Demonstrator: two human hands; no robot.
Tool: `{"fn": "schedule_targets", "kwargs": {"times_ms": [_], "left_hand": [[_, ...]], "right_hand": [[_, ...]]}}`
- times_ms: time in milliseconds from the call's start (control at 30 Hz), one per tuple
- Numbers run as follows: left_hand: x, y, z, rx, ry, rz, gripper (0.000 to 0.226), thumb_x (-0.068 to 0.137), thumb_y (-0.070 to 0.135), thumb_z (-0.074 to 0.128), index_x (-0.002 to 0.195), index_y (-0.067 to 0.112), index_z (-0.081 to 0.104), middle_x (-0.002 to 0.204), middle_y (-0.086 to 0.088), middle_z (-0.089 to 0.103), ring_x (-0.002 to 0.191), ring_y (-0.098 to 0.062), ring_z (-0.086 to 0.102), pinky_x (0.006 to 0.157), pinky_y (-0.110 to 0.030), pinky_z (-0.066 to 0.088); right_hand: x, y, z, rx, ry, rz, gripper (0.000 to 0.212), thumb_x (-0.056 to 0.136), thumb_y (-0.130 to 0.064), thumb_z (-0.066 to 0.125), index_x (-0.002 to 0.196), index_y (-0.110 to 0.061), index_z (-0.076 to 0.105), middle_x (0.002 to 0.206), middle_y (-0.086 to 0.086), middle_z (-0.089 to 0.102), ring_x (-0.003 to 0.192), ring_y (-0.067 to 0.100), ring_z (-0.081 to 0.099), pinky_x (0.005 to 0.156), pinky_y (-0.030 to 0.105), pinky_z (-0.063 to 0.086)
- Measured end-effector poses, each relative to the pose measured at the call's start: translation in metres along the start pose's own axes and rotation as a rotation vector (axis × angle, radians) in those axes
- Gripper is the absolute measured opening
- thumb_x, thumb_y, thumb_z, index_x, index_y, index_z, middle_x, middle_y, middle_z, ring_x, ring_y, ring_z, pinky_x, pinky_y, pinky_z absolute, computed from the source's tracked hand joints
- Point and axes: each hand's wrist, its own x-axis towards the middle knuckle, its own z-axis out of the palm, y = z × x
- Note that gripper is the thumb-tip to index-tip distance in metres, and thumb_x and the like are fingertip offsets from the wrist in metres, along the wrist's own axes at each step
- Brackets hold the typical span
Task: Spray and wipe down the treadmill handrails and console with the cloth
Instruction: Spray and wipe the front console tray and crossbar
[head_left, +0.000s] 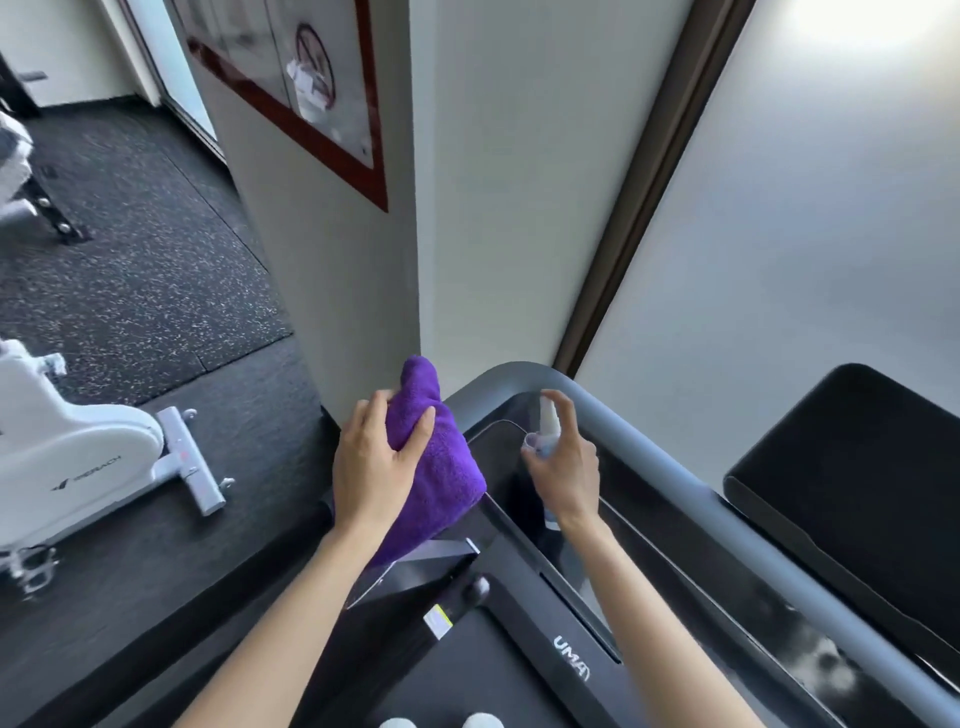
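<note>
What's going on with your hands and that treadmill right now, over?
Left hand grips purple cloth by the console. Right hand holds spray bottle, finger on top. Grey handrail just beyond. Nothing blocking.

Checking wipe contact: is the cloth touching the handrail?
Cannot tell. In the head view the left hand grips the purple cloth by the handrail corner, but the cloth hides any contact or gap.
</note>
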Motion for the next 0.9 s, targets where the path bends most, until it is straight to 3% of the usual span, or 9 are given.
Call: {"fn": "schedule_targets", "kwargs": {"times_ms": [100, 467, 700, 800, 900], "left_hand": [[-0.001, -0.003, -0.005, 0.003, 0.005, -0.005, 0.034, 0.088, 0.044, 0.059, 0.104, 0.014, 0.059, 0.098, -0.001, 0.059, 0.092, -0.023, 0.057, 0.072, -0.027, 0.037], [0.001, -0.012, -0.003, -0.033, -0.038, -0.019, 0.037, 0.087, 0.046, 0.057, 0.104, 0.013, 0.058, 0.096, 0.0, 0.058, 0.092, -0.023, 0.057, 0.074, -0.028, 0.039], [0.001, -0.01, -0.001, -0.076, -0.069, -0.004, 0.042, 0.085, 0.053, 0.052, 0.103, 0.015, 0.057, 0.096, 0.001, 0.059, 0.091, -0.019, 0.057, 0.073, -0.024, 0.038], [0.0, -0.008, -0.001, -0.098, -0.089, 0.022, 0.045, 0.083, 0.058, 0.048, 0.102, 0.018, 0.056, 0.097, 0.003, 0.059, 0.089, -0.015, 0.054, 0.072, -0.02, 0.034], [-0.003, -0.006, 0.001, -0.109, -0.128, 0.06, 0.046, 0.083, 0.058, 0.048, 0.104, 0.018, 0.057, 0.099, 0.004, 0.058, 0.09, -0.014, 0.053, 0.074, -0.024, 0.037]], "right_hand": [[0.014, -0.006, 0.018, 0.002, -0.01, 0.014, 0.059, 0.082, -0.013, 0.059, 0.131, -0.038, 0.038, 0.087, 0.005, 0.07, 0.08, 0.029, 0.061, 0.069, 0.033, 0.048], [0.029, -0.006, 0.032, -0.043, 0.013, 0.088, 0.055, 0.084, -0.017, 0.06, 0.131, -0.038, 0.039, 0.091, 0.005, 0.068, 0.082, 0.033, 0.062, 0.074, 0.044, 0.054], [0.009, -0.003, 0.013, -0.006, 0.056, 0.011, 0.061, 0.08, -0.024, 0.068, 0.131, -0.036, 0.038, 0.087, 0.005, 0.065, 0.082, 0.029, 0.058, 0.07, 0.035, 0.048], [-0.012, 0.008, -0.016, -0.043, 0.129, 0.007, 0.065, 0.079, -0.02, 0.068, 0.131, -0.041, 0.035, 0.084, 0.001, 0.066, 0.078, 0.027, 0.061, 0.069, 0.037, 0.051], [-0.043, 0.026, -0.057, -0.241, 0.305, -0.048, 0.066, 0.081, -0.018, 0.071, 0.134, -0.037, 0.036, 0.1, 0.0, 0.066, 0.074, 0.024, 0.062, 0.059, 0.032, 0.046]]}}
